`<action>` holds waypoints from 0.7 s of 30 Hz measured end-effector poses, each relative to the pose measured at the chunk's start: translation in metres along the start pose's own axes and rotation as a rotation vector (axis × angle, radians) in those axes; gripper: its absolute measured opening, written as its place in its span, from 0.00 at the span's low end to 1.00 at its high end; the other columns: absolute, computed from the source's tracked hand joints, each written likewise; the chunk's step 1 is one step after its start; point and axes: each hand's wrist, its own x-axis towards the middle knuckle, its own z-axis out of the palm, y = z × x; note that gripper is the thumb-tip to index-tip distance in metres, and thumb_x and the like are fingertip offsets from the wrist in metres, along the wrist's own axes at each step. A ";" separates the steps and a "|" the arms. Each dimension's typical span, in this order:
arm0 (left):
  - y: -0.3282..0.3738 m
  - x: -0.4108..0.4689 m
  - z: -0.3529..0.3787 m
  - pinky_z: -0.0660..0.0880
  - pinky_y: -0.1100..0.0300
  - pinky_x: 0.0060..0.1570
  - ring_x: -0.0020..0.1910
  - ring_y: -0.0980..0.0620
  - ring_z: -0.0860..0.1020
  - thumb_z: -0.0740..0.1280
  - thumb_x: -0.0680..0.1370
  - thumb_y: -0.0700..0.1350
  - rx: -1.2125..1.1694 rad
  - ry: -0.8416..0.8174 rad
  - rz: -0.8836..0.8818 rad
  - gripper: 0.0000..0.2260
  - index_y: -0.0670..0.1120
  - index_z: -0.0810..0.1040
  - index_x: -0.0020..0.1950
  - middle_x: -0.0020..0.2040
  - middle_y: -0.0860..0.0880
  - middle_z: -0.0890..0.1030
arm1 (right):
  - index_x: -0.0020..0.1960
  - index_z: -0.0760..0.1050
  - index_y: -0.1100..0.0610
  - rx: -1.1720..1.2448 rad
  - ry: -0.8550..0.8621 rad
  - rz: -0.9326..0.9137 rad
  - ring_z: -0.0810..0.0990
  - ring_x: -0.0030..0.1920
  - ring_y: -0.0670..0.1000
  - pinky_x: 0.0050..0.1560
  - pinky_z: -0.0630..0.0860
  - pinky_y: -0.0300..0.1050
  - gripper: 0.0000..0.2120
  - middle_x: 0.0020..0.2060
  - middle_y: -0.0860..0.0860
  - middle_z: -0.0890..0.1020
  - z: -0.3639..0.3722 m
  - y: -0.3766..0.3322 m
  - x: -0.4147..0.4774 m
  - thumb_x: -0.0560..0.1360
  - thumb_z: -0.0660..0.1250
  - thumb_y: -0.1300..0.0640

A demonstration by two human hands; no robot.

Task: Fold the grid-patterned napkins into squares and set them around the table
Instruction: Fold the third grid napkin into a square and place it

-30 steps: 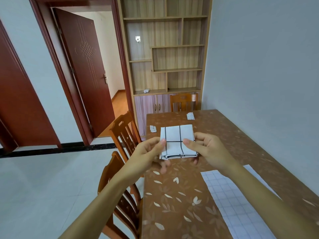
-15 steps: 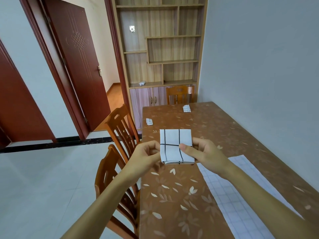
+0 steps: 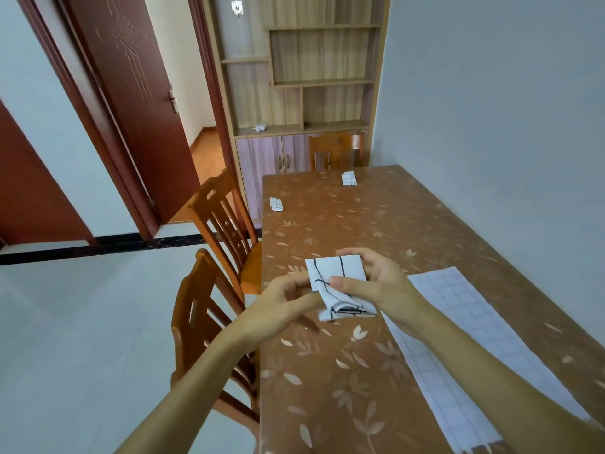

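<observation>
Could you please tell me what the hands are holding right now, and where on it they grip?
Both grip the folded napkin: left hand at its left edge, right hand along its right side.

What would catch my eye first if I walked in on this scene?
Two bare hands, the left hand and the right hand, hold a folded grid-patterned napkin above the near part of a brown leaf-patterned table. Two small folded napkins, one by the left edge and one at the far end, already lie there.
</observation>
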 end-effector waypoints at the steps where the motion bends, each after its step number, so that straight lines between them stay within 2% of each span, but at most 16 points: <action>1: -0.003 0.000 -0.001 0.84 0.55 0.46 0.56 0.48 0.84 0.63 0.83 0.44 -0.027 0.008 -0.020 0.13 0.52 0.79 0.66 0.58 0.52 0.85 | 0.63 0.75 0.53 0.014 0.000 0.016 0.86 0.51 0.54 0.53 0.83 0.54 0.25 0.53 0.53 0.85 -0.001 0.003 0.000 0.68 0.79 0.56; 4: -0.018 0.003 -0.004 0.83 0.50 0.51 0.54 0.45 0.85 0.61 0.84 0.43 -0.049 0.071 -0.081 0.12 0.47 0.82 0.62 0.56 0.48 0.86 | 0.64 0.74 0.52 0.006 -0.011 0.053 0.85 0.52 0.52 0.52 0.83 0.50 0.27 0.54 0.52 0.85 -0.002 0.013 0.002 0.67 0.79 0.56; 8: -0.046 0.011 0.000 0.85 0.50 0.46 0.47 0.44 0.86 0.63 0.83 0.39 0.014 0.193 -0.098 0.09 0.42 0.83 0.57 0.49 0.42 0.87 | 0.66 0.72 0.44 -0.019 0.022 0.112 0.84 0.53 0.50 0.53 0.82 0.51 0.39 0.56 0.51 0.83 0.004 0.036 0.006 0.58 0.82 0.43; 10: -0.061 0.013 0.005 0.85 0.50 0.46 0.46 0.44 0.87 0.63 0.83 0.39 0.023 0.182 -0.103 0.10 0.41 0.82 0.58 0.48 0.39 0.86 | 0.65 0.70 0.38 -0.112 0.059 0.135 0.83 0.55 0.49 0.55 0.82 0.52 0.44 0.58 0.49 0.80 0.007 0.053 0.011 0.52 0.83 0.36; 12: -0.076 0.016 0.010 0.84 0.53 0.44 0.46 0.43 0.86 0.60 0.84 0.40 -0.042 0.163 -0.153 0.12 0.41 0.82 0.60 0.50 0.39 0.87 | 0.64 0.70 0.36 -0.191 0.098 0.156 0.81 0.56 0.48 0.56 0.81 0.52 0.45 0.58 0.46 0.79 0.009 0.070 0.016 0.50 0.81 0.33; 15: -0.097 0.019 0.015 0.83 0.57 0.40 0.42 0.43 0.86 0.58 0.85 0.40 -0.223 0.130 -0.250 0.13 0.40 0.81 0.61 0.50 0.37 0.86 | 0.61 0.71 0.36 -0.231 0.127 0.208 0.82 0.52 0.47 0.52 0.82 0.52 0.41 0.54 0.44 0.81 0.011 0.095 0.021 0.50 0.81 0.34; 17: -0.114 0.020 0.018 0.81 0.62 0.38 0.38 0.48 0.85 0.64 0.82 0.37 -0.232 0.133 -0.243 0.10 0.38 0.80 0.62 0.49 0.34 0.85 | 0.58 0.74 0.39 -0.224 0.130 0.244 0.83 0.50 0.47 0.49 0.83 0.52 0.36 0.51 0.45 0.82 0.014 0.111 0.023 0.52 0.80 0.36; 19: -0.134 0.022 0.020 0.81 0.63 0.37 0.39 0.49 0.85 0.69 0.78 0.33 -0.225 0.138 -0.263 0.13 0.37 0.78 0.63 0.47 0.32 0.84 | 0.55 0.76 0.42 -0.224 0.132 0.263 0.84 0.49 0.46 0.49 0.83 0.50 0.27 0.52 0.47 0.83 0.016 0.130 0.026 0.59 0.79 0.39; 21: -0.158 0.023 0.021 0.82 0.61 0.38 0.42 0.43 0.85 0.69 0.78 0.32 -0.204 0.173 -0.315 0.16 0.38 0.76 0.66 0.49 0.30 0.83 | 0.56 0.76 0.45 -0.189 0.119 0.302 0.84 0.45 0.43 0.45 0.82 0.41 0.18 0.51 0.48 0.84 0.016 0.149 0.027 0.69 0.77 0.45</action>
